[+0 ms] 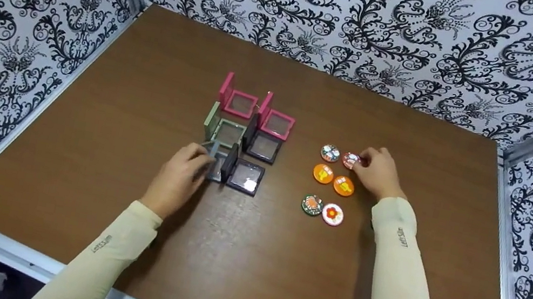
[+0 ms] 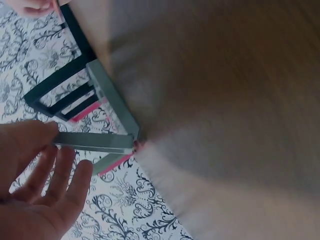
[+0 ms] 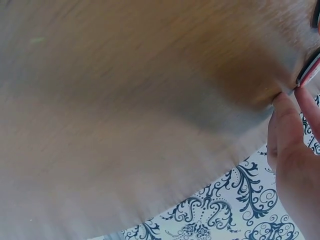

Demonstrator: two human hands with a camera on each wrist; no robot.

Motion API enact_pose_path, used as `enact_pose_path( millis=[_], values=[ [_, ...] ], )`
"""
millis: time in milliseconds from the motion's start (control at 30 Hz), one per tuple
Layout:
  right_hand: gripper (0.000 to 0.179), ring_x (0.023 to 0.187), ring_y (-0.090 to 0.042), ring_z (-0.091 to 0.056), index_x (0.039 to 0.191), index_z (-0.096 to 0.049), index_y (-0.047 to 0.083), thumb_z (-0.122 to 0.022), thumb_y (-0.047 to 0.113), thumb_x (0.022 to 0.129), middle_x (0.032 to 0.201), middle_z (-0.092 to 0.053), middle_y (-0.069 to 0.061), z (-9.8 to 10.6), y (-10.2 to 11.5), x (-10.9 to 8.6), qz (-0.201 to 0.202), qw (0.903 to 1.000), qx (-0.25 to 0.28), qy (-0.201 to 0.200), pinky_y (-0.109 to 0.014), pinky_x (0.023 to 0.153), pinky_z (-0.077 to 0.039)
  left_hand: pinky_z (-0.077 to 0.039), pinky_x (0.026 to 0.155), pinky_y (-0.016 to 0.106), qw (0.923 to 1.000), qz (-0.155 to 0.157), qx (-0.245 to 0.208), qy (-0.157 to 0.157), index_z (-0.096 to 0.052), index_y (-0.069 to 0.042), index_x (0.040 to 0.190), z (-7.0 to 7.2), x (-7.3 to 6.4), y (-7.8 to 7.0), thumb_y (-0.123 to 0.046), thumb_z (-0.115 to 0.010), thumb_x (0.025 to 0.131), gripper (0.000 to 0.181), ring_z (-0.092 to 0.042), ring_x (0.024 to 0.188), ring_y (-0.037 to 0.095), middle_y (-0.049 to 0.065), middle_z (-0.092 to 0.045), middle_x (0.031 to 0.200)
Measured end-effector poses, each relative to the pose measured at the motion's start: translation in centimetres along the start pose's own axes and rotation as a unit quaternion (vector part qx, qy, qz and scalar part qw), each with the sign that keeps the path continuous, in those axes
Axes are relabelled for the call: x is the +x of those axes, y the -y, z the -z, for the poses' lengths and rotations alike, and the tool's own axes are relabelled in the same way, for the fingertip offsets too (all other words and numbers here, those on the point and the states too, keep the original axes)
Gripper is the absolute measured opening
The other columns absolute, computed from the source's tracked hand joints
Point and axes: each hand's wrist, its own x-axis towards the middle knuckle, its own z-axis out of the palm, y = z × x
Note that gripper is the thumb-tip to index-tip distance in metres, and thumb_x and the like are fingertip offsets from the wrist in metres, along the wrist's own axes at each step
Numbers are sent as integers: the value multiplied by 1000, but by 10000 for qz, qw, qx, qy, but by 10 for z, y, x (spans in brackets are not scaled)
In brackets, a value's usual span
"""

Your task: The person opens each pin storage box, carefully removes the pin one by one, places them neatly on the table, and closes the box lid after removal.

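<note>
My left hand (image 1: 179, 175) pinches the raised lid of a grey-blue square compact case (image 2: 95, 141) between thumb and fingers; the other fingers spread below it in the left wrist view. Its base is partly hidden behind the hand and a dark open case (image 1: 246, 176) on its right. My right hand (image 1: 380, 174) has thumb and finger at the edge of a round disc with a pink patterned top (image 1: 351, 160), pinching it close over the table. In the right wrist view, only the edge of that disc (image 3: 309, 70) shows at the fingertips.
Behind the left hand stand open square cases: green (image 1: 228, 133), black (image 1: 264, 146) and two pink, one at the right (image 1: 277, 124). Left of the right hand lie several round discs, including orange (image 1: 323, 174) and red-flowered white (image 1: 333, 214). Patterned walls (image 1: 321, 27) border the brown table (image 1: 247, 256).
</note>
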Motion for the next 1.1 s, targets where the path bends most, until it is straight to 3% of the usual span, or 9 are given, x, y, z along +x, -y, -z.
enact_pose_path(
  millis=[300,600,767,933,1033,1100],
  values=[
    [33,102,-43,-54,121,-68,-12,-69,14,100,113,-55,-27,-2,-4,0,288,9992,-22,-281,-58,98,-47,-59,86,45,9981,117,17,606,-79,-2,111,-6,4,1,6,-78,96,17,-65,101,30,10,-67,110],
    [37,110,-42,-55,129,-66,-10,-70,14,102,121,-54,-26,-4,-1,-2,4,10000,-19,-94,-57,108,-47,-58,97,46,9925,-239,-70,1194,-79,1,115,-10,1,5,9,-74,97,20,-67,111,33,12,-71,119],
    [38,112,-42,-54,130,-65,-9,-69,16,103,124,-52,-26,-5,2,-7,-72,10000,-8,-33,-57,109,-46,-57,100,45,9901,-247,-64,1378,-79,3,116,-7,-3,5,12,-71,98,22,-67,114,34,14,-72,121],
    [52,119,-44,-53,148,-52,-9,-68,14,104,132,-52,-29,-4,3,-7,-199,9995,245,-55,-59,114,-44,-58,98,46,9885,-320,-15,1478,-79,3,114,-5,0,1,15,-64,98,25,-66,113,36,14,-71,121],
    [65,126,-48,-51,158,-39,-6,-67,10,103,137,-52,-32,-4,7,-5,-164,9984,428,-343,-61,116,-41,-57,98,50,9869,-294,54,1585,-79,4,114,-4,1,-1,15,-60,98,27,-66,112,39,17,-70,121],
    [65,130,-51,-49,157,-41,-7,-67,4,99,139,-52,-35,-9,17,-2,80,9956,439,-828,-62,117,-38,-57,99,51,9859,-257,72,1655,-79,4,115,-5,1,-2,15,-59,99,27,-66,113,40,18,-70,122]
  ],
)
